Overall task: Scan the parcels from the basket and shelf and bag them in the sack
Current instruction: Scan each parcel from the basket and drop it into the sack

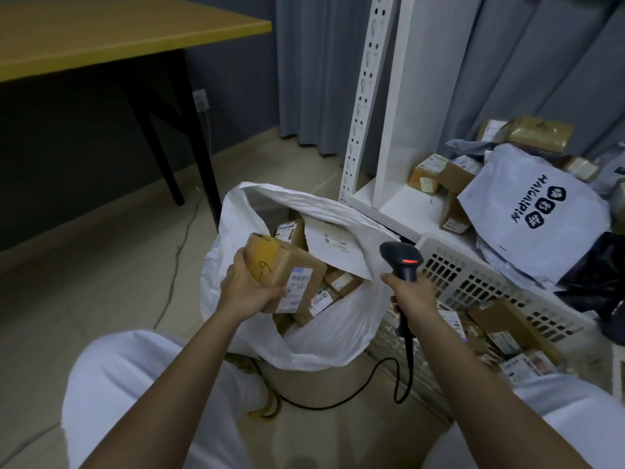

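While the left hand grips a box over the open sack and the right clasps the scanner, a careless drop could miss the sack's slack rim

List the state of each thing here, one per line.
Left hand: grips the brown cardboard box, held over the sack.
Right hand: grips the black handheld scanner, red light on.
White plastic sack: mouth open, partly filled with parcels.
White perforated plastic basket: holds parcels.
White metal shelf: piled with parcels.
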